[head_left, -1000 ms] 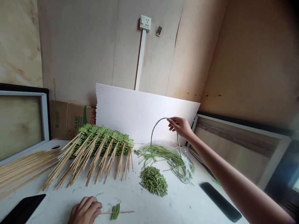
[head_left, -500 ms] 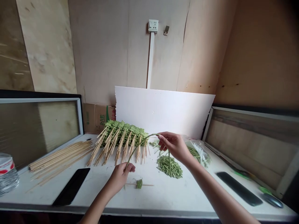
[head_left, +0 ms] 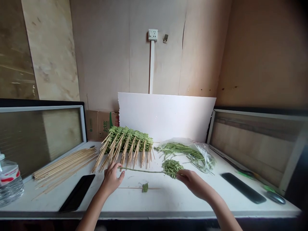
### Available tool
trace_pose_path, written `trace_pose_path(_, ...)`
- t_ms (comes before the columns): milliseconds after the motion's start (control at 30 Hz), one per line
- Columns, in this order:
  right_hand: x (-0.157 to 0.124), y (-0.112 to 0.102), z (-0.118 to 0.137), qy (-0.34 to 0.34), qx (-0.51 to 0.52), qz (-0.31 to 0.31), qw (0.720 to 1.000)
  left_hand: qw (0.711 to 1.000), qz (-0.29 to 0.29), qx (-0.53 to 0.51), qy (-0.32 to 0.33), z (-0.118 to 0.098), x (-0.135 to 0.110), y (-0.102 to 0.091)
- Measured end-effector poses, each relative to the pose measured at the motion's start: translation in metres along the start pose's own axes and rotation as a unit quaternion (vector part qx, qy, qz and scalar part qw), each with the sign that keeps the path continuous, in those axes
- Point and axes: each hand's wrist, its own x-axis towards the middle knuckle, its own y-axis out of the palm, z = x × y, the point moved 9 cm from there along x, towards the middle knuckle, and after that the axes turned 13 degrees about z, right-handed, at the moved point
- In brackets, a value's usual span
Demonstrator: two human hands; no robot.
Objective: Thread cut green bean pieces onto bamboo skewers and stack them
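Note:
A long green bean (head_left: pixel 144 170) is stretched level between my two hands just above the white table (head_left: pixel 168 202). My left hand (head_left: pixel 112 178) pinches its left end and my right hand (head_left: pixel 192 181) grips its right end. Below the bean lies a bamboo skewer with a few short bean pieces threaded on it (head_left: pixel 144 187). A heap of cut bean pieces (head_left: pixel 171 166) sits just beyond my right hand.
Finished bean skewers (head_left: pixel 127 142) are stacked at the back, loose bamboo skewers (head_left: pixel 62 165) to the left. A plastic bag of long beans (head_left: pixel 192 152) lies back right. Two black phones (head_left: pixel 77 192) (head_left: pixel 243 187), a water bottle (head_left: pixel 9 179), a white board (head_left: pixel 166 115).
My right hand has brought the bean down from an arch to a level line. My left hand has slid to its left end. The camera has tipped slightly.

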Motion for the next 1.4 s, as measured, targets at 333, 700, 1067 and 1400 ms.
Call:
trace_pose_path(333,0.005,0.05,0.052,-0.085,-0.062,-0.032,0.994,0.99,0.08,-0.088,0.074,-0.102,-0.018,0.009)
trace_pose_path(700,-0.003,0.069,0.089,-0.165,-0.109,-0.029,0.98,0.959,0.086,-0.218,0.156,-0.185,-0.04,0.036)
trace_pose_path(1067,-0.023,-0.008,0.049,-0.084,0.118,-0.103,0.984,0.959,0.011,-0.266,0.097,-0.138,-0.029,0.016)
trace_pose_path(1400,-0.011,0.013,0.029,-0.058,0.404,-0.079,0.909,0.959,0.007,-0.264,0.106,-0.136,-0.029,0.015)
